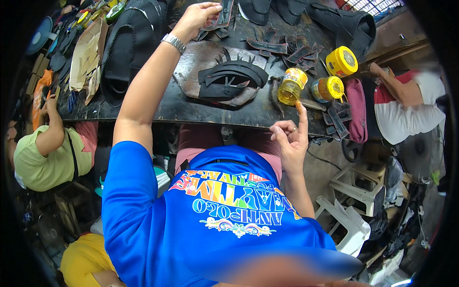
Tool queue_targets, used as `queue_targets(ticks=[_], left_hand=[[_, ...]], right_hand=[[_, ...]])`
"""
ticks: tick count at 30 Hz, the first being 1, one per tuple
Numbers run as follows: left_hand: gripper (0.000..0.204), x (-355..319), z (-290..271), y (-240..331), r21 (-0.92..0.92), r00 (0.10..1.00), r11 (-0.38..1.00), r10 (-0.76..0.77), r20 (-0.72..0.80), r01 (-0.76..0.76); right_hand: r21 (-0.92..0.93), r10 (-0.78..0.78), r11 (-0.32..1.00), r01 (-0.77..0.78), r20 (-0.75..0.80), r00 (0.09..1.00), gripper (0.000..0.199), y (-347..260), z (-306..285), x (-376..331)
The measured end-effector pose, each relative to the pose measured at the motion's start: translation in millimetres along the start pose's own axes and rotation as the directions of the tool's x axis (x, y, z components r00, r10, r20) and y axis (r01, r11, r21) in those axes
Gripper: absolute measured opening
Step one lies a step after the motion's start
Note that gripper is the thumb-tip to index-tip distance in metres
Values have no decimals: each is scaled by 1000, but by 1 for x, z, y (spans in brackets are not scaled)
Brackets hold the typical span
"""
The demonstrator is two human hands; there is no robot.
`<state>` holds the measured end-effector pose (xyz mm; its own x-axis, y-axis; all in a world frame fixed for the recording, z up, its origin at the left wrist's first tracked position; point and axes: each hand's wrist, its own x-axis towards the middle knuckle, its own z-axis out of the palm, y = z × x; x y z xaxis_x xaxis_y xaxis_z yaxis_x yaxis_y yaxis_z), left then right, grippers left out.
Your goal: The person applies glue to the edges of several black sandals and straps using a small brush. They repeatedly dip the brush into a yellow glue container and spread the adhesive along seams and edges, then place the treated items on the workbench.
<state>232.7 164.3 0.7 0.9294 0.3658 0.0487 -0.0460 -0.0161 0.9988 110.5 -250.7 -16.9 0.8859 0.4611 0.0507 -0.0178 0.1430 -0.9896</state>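
My left hand point(203, 16) reaches to the far side of the dark table, its fingers closed on the edge of a black strap piece point(224, 15) with reddish-brown borders. My right hand point(292, 138) is near the front edge, index finger stretched out and the others loosely bent, holding nothing. Its orange-stained fingertip is at the base of a glass jar of amber glue point(289, 92) with a yellow label; whether they touch is unclear. Between my hands, black cut straps point(232, 79) lie bundled in an arc on a worn board point(191, 60).
A hammer point(276, 95) lies beside the jar. Yellow tubs point(341, 61) and another glue jar point(327, 89) stand to the right. Strap pieces point(296, 48) are scattered beyond. Black soles point(122, 57) are stacked left. Co-workers point(52, 148) sit left and right. Plastic stools point(358, 189) stand behind on the right.
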Motion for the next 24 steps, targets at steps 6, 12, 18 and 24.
queue_targets(ticks=[6, 12, 18, 24], left_hand=[[13, 39, -24, 19, -14, 979, 992, 121, -161, -125], [8, 93, -52, -8, -173, 982, 983, 27, -189, -60], [6, 125, -63, -63, -245, 969, 964, 42, -242, -104], [12, 76, -45, -48, -151, 974, 985, 43, -223, -78]], right_hand=[[32, 1, 999, -1, -10, 1000, 84, 5, -3, -4], [13, 20, 1000, -21, 34, 999, 82, 7, 2, -5], [-3, 39, 999, -39, 10, 999, 82, 4, -2, -9], [-7, 32, 999, -32, -4, 999, 82, 7, -6, -9]])
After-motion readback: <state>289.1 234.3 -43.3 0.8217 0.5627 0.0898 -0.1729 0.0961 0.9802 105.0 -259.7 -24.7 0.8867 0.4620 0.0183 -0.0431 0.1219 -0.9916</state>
